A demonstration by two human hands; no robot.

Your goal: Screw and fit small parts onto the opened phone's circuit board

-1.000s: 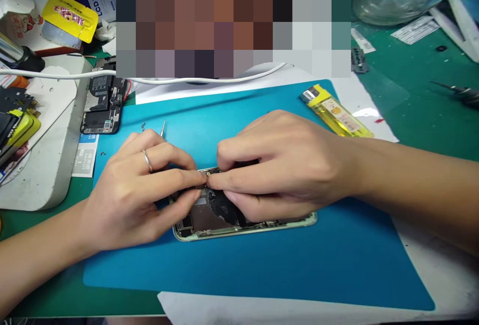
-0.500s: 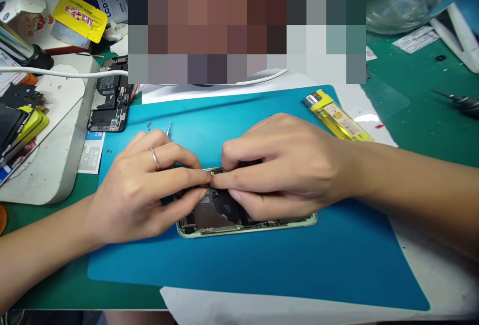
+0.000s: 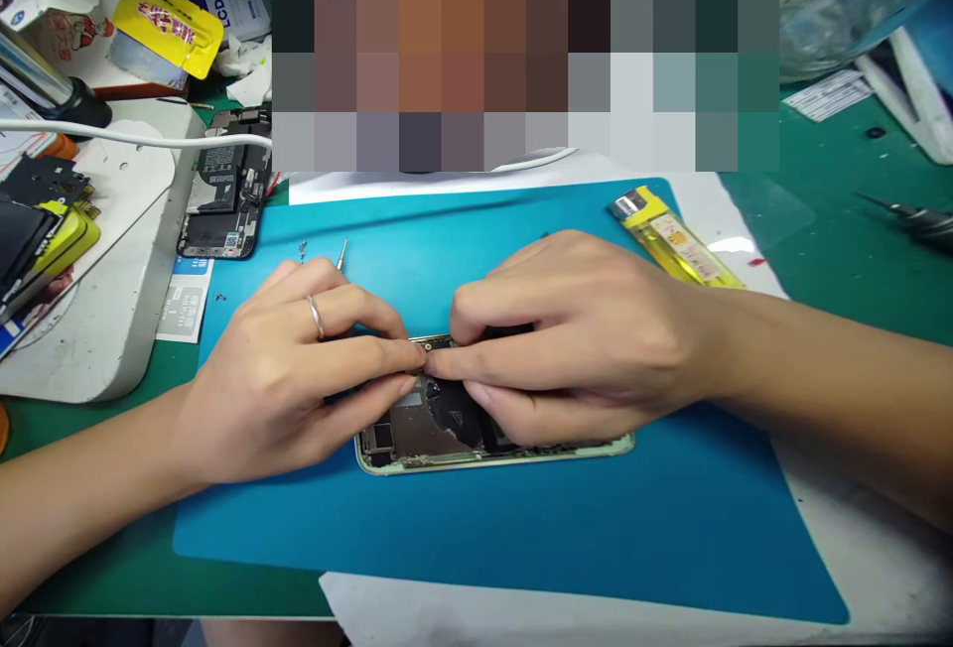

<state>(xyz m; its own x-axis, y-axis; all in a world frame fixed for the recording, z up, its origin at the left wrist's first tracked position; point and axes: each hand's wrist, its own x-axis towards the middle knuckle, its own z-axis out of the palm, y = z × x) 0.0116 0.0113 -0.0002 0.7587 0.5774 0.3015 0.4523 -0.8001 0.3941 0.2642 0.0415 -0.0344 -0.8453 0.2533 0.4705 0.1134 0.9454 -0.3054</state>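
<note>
An opened smartphone (image 3: pixel 417 434) lies face up on the blue mat (image 3: pixel 476 538), with bare metal, small parts and a pale green frame showing. A black crumpled piece (image 3: pixel 456 412) is inside it. My left hand (image 3: pixel 298 369), a ring on one finger, comes over the phone's left end; thumb and index finger are close together on its upper part. From the right, my right hand (image 3: pixel 573 339) lies over the phone with fingers bent, its index fingertip meeting the left index fingertip. What the right fingers hold is hidden beneath them.
A screwdriver tip (image 3: pixel 342 255) and tiny screws (image 3: pixel 302 250) lie behind my left hand. A yellow packet (image 3: pixel 677 240) rests at the mat's upper right. Another opened phone (image 3: pixel 223 191) stands beside a white device (image 3: pixel 134 329) on the left. A dark pointed tool (image 3: pixel 912 220) lies far right.
The whole view has shifted slightly, so things appear a little further right. Both hands keep nearly the same pose on the phone.
</note>
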